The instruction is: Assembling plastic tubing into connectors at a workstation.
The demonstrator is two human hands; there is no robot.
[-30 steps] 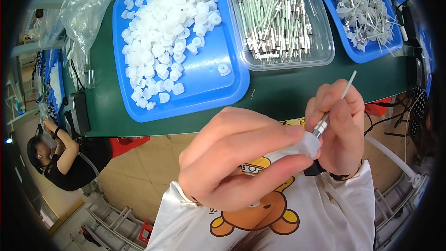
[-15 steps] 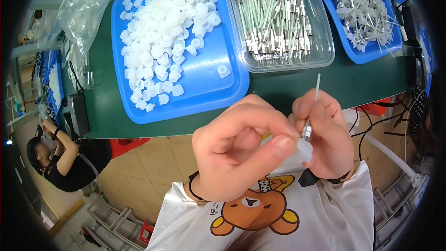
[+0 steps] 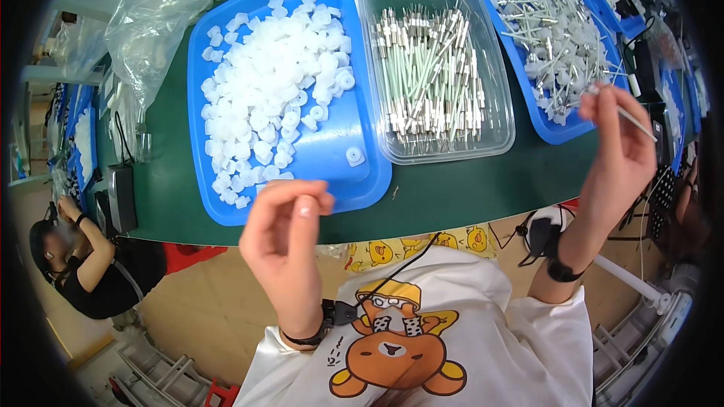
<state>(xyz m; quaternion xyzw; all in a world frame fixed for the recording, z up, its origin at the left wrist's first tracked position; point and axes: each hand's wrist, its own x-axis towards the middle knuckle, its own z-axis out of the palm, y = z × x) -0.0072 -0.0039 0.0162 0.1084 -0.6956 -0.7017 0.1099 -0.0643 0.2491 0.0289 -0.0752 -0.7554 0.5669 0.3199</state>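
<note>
My right hand pinches a thin pale rod at the near right corner of the right-hand blue tray. A bit of white shows at the rod's end by the fingertips; the rest is hidden in the grip. In that tray lies a pile of rods fitted with white plastic caps. Near the front edge of the left blue tray, my left hand hangs with fingers loosely bent and apart, holding nothing I can see. White translucent plastic caps heap up in this tray, and one loose cap lies apart.
Between the trays stands a clear plastic box of pale green rods with metal ends. A clear plastic bag lies at the far left of the green table. Another person sits to the left. Cables hang at the right.
My hands have parted from in front of my chest. The right one carried the capped rod to the right-hand tray; the left one moved left to the caps tray and loosened.
</note>
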